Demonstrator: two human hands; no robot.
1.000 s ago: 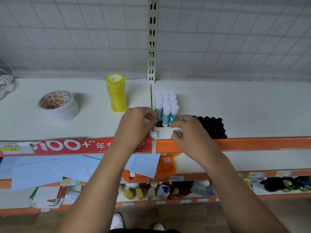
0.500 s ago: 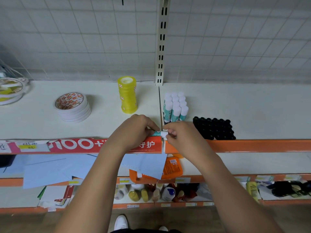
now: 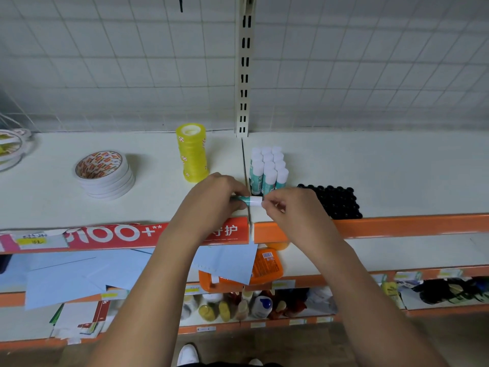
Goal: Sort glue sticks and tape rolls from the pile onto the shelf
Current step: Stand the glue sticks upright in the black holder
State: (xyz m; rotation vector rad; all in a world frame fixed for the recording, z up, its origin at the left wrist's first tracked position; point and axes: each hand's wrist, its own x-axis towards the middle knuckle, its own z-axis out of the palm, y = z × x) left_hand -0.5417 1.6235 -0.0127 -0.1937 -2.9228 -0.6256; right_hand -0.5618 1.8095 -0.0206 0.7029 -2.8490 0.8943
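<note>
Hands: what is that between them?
A glue stick, held sideways: the left hand grips its teal body, the right hand pinches its white cap. Head view.

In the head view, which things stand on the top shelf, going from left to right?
Tape rolls at the left edge → white tape stack → yellow tape stack → upright glue sticks → block of black caps.

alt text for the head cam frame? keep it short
A person holds one glue stick level over the front edge of a white shelf: left hand grips the teal body, right hand pinches the white cap. Behind stand upright glue sticks, black caps to their right, a yellow tape stack and white tape rolls to the left.
</note>
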